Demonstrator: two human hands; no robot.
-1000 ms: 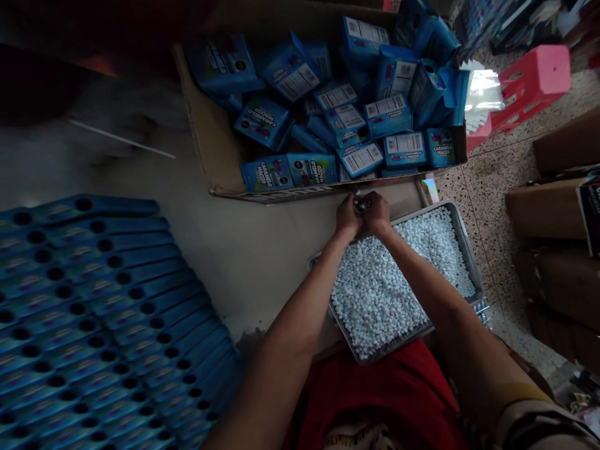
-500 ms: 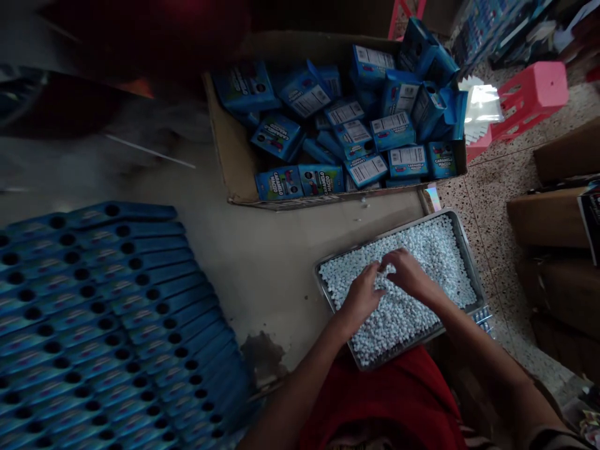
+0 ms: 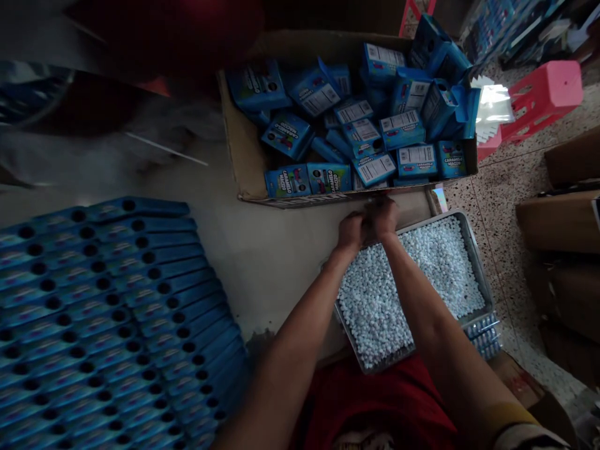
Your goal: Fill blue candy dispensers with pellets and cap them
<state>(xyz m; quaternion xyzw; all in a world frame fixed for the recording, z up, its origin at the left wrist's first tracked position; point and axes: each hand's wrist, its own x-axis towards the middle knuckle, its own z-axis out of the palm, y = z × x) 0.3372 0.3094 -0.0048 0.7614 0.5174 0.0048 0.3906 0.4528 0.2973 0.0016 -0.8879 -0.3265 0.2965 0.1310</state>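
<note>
My left hand (image 3: 350, 230) and my right hand (image 3: 384, 216) are held close together above the far corner of a metal tray (image 3: 475, 250) filled with small white candies (image 3: 422, 275). Both hands have curled fingers, closed on something I cannot make out in the dim light. Just beyond them stands a cardboard box (image 3: 244, 162) heaped with blue candy cartons (image 3: 365, 134). The tray rests partly on my lap in red cloth (image 3: 375, 406).
Rows of flat blue cartons with round holes (image 3: 107, 325) cover the table's left side. A pink plastic stool (image 3: 539, 97) and a clear plastic bag (image 3: 492, 103) sit on the speckled floor at right, beside brown cardboard boxes (image 3: 557, 225).
Half a second ago both hands were down among the candies in the tray. They have since risen and moved forward to the tray's far corner, near the box edge.
</note>
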